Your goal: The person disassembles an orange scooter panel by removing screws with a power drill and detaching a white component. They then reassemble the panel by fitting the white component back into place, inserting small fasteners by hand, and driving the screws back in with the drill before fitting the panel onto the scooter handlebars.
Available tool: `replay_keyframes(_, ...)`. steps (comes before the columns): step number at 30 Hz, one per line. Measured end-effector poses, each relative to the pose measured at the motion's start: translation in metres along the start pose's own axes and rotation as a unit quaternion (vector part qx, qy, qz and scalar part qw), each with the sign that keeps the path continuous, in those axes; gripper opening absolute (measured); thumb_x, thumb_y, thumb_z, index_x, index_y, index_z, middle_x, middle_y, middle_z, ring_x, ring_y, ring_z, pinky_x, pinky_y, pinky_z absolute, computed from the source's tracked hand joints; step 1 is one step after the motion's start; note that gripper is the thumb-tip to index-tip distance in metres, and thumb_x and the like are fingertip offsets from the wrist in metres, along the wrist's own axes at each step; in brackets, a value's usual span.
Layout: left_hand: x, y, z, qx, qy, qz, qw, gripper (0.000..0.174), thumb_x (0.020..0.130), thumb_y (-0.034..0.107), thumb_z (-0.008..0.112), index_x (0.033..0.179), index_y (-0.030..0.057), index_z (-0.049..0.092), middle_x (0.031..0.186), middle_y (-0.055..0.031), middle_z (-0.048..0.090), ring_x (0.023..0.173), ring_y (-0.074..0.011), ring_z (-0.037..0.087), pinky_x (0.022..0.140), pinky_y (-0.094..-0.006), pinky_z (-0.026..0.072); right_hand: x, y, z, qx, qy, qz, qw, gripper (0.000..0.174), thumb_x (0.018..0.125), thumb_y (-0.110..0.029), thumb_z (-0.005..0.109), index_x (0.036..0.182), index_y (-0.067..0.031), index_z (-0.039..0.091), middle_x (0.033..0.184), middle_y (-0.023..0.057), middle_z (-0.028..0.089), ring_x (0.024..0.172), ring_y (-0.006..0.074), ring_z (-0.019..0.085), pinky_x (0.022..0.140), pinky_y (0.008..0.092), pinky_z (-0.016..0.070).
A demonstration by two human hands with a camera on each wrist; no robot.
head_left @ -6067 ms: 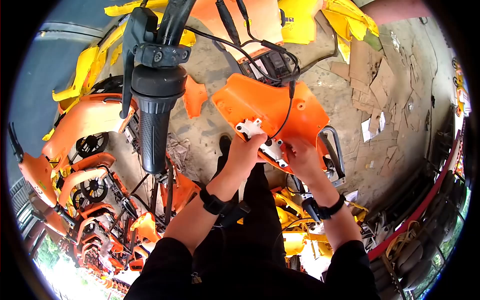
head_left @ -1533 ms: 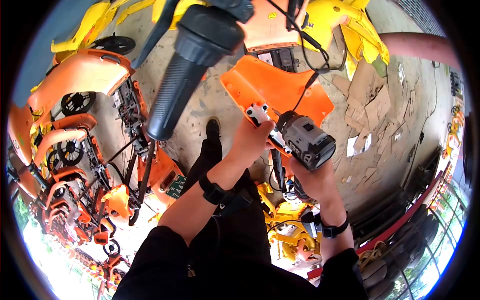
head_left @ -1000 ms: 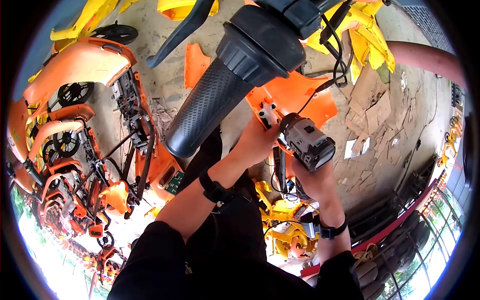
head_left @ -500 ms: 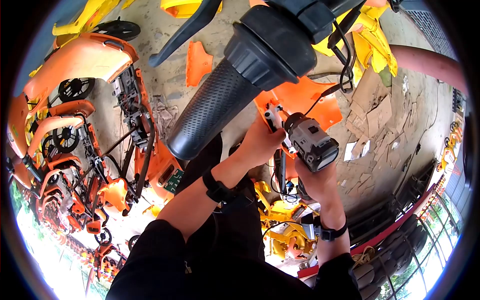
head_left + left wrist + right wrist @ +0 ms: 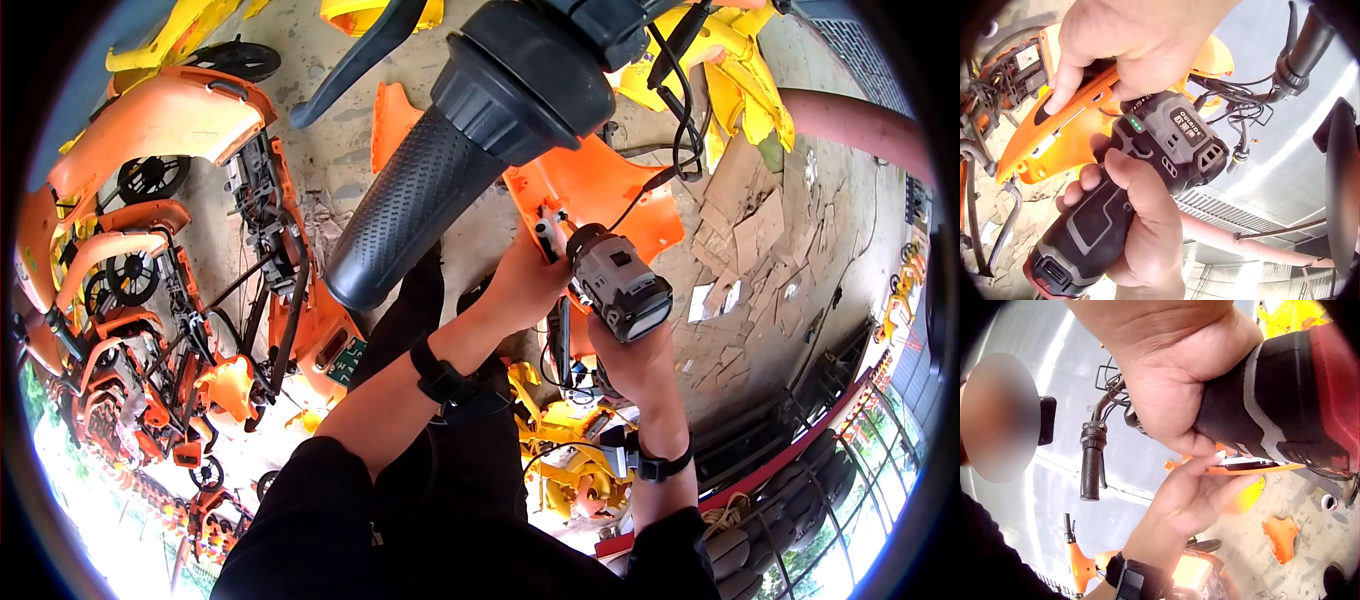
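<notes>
My right hand grips a grey and black cordless drill by its handle, with the drill's front end at the orange plastic panel. A white bracket lies along the panel's inner side. My left hand pinches the panel's edge beside the drill's front. In the left wrist view, the left fingers lie over the panel's outer face, and green lights glow on the drill. The right wrist view shows the drill handle close up. The drill's tip is hidden.
A black handlebar grip with a lever hangs over the work, and a cable runs down to the panel. Orange scooters stand at left. Cardboard and yellow panels lie on the floor.
The right hand, without the drill in the oldest frame, now grips it against the panel. The handlebar grip has shifted across the head view. Over the last half second the hands barely move.
</notes>
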State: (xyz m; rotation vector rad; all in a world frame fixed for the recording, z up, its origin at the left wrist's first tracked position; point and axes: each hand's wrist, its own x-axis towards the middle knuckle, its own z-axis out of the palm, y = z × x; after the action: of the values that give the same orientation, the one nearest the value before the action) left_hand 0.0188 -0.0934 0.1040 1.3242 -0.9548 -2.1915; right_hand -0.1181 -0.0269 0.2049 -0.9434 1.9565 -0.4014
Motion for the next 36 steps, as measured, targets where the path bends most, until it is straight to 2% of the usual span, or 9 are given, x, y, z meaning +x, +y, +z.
replay_keyframes(6,-0.001,-0.006,0.003,-0.038,0.002,0.019,0.999,0.029,0.092,0.010,0.063,0.118,0.0057,0.052,0.100,-0.0026,0.062,0.086,-0.0113,0.063,0.072,-0.0274,0.0547,0.002,0.008,0.002,-0.009,0.014,-0.056,0.998,0.035,0.074,-0.013,0.073,0.105,-0.0013,0.062,0.085,0.0156,0.069,0.084,0.0326,0.069,0.073,0.0374,0.0537)
replay_keyframes(12,-0.006,0.003,0.002,-0.024,-0.006,0.049,0.999,0.030,0.088,0.005,0.064,0.116,0.0064,0.052,0.091,0.0005,0.059,0.074,-0.0078,0.056,0.060,-0.0243,0.0458,-0.002,0.007,0.004,-0.049,-0.015,-0.011,0.999,0.028,0.070,-0.013,0.073,0.096,-0.0051,0.065,0.085,0.0180,0.068,0.083,0.0384,0.066,0.070,0.0411,0.0533)
replay_keyframes(16,-0.007,0.002,0.003,-0.046,-0.008,0.058,0.997,0.031,0.088,0.003,0.063,0.116,0.0063,0.052,0.089,0.0011,0.058,0.073,-0.0076,0.055,0.059,-0.0241,0.0437,-0.001,0.011,0.006,-0.062,-0.001,-0.047,0.997,0.024,0.071,-0.015,0.073,0.092,-0.0064,0.066,0.082,0.0175,0.068,0.080,0.0390,0.066,0.067,0.0421,0.0532)
replay_keyframes(18,-0.005,-0.001,0.003,-0.040,-0.009,0.056,0.998,0.031,0.088,0.003,0.063,0.116,0.0063,0.051,0.089,0.0010,0.058,0.074,-0.0076,0.055,0.060,-0.0241,0.0440,0.001,0.015,0.004,-0.088,0.002,-0.071,0.994,0.024,0.071,-0.015,0.072,0.092,-0.0061,0.065,0.080,0.0169,0.068,0.078,0.0388,0.066,0.066,0.0421,0.0533)
replay_keyframes(21,-0.003,-0.007,0.003,-0.015,-0.007,0.062,0.998,0.029,0.089,0.004,0.062,0.116,0.0059,0.051,0.090,0.0007,0.059,0.075,-0.0075,0.055,0.062,-0.0243,0.0442,-0.001,0.009,0.003,-0.052,-0.001,-0.040,0.998,0.024,0.071,-0.015,0.072,0.092,-0.0063,0.066,0.080,0.0170,0.068,0.079,0.0388,0.066,0.066,0.0420,0.0532)
replay_keyframes(24,-0.002,-0.013,0.001,0.044,0.006,0.071,0.996,0.029,0.091,0.006,0.061,0.118,0.0052,0.050,0.092,0.0002,0.059,0.077,-0.0075,0.055,0.064,-0.0246,0.0447,0.000,0.011,0.004,-0.075,0.006,-0.048,0.996,0.024,0.071,-0.015,0.073,0.093,-0.0065,0.066,0.080,0.0170,0.067,0.078,0.0387,0.066,0.067,0.0421,0.0532)
replay_keyframes(27,-0.002,-0.011,-0.002,0.078,0.016,0.076,0.994,0.032,0.092,0.009,0.061,0.121,0.0044,0.048,0.096,-0.0011,0.060,0.079,-0.0080,0.056,0.066,-0.0248,0.0454,0.002,0.008,0.004,-0.083,-0.013,-0.011,0.996,0.025,0.072,-0.017,0.073,0.093,-0.0063,0.066,0.082,0.0178,0.067,0.079,0.0388,0.066,0.068,0.0424,0.0531)
replay_keyframes(30,-0.006,-0.004,-0.004,0.123,0.028,0.107,0.986,0.038,0.093,0.012,0.062,0.126,0.0036,0.045,0.101,-0.0031,0.061,0.082,-0.0100,0.058,0.068,-0.0268,0.0472,0.003,0.012,0.005,-0.093,-0.006,-0.044,0.995,0.027,0.072,-0.018,0.074,0.095,-0.0064,0.066,0.084,0.0196,0.067,0.079,0.0386,0.066,0.067,0.0435,0.0529)
replay_keyframes(36,-0.005,-0.003,-0.011,0.105,0.003,0.082,0.991,0.048,0.091,0.010,0.062,0.133,0.0027,0.040,0.107,-0.0090,0.063,0.089,-0.0172,0.062,0.080,-0.0318,0.0488,0.008,0.011,0.009,-0.138,0.009,-0.078,0.987,0.029,0.071,-0.019,0.075,0.094,-0.0051,0.064,0.083,0.0197,0.066,0.077,0.0391,0.065,0.066,0.0452,0.0523)
